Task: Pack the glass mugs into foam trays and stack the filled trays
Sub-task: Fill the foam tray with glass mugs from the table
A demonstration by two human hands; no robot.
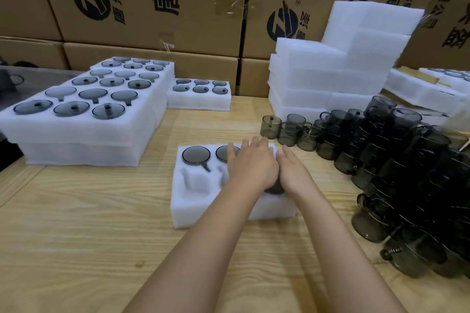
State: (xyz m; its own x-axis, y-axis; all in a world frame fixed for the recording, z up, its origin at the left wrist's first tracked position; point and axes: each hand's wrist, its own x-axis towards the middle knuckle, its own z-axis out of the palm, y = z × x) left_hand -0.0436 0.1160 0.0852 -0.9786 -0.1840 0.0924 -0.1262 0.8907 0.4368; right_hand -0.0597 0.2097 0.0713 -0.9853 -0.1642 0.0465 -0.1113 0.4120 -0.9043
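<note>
A foam tray (193, 201) sits on the wooden table (76, 236), directly in front of the person. Its back row holds two smoked-glass mugs (196, 154), seated rim up; the front-left pocket (194, 181) is empty. Both hands rest palm down on the right half of the tray, side by side. The left hand (250, 162) lies flat, fingers extended and loosely spread, partly covering the second mug. The right hand (292, 169) lies just beside it, fingers straight and together. A dark mug (274, 188) shows between the wrists, in a front pocket; whether either hand grips it cannot be told. Loose mugs (394, 160) are heaped on the table to the right. Filled trays (81, 109) are stacked at left, and empty trays (330, 71) are stacked behind the heap. Cartons (152, 2) line the back.
</note>
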